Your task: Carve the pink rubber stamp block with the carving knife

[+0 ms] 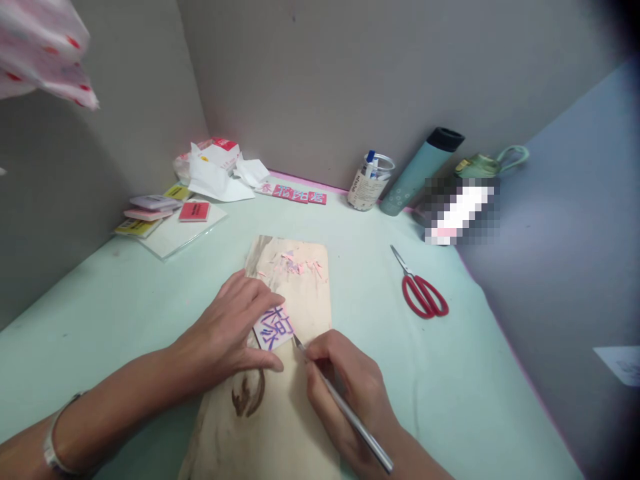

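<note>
Here, in the head view, the left hand (235, 327) lies flat on a wooden board (295, 400), its fingers spread and pressing down a small pink block (274, 328) with purple marks. The right hand (350, 393) holds a thin metal knife (345, 410), its grip closed around the handle, and the tip touches the block's right edge. Pink shavings (300, 265) lie at the far end of the board. On the pale green tabletop (450, 400), red scissors (423, 290) rest to the right, well apart from the board. A green bottle (420, 172) and a clear jar (369, 181) stand near the wall.
</note>
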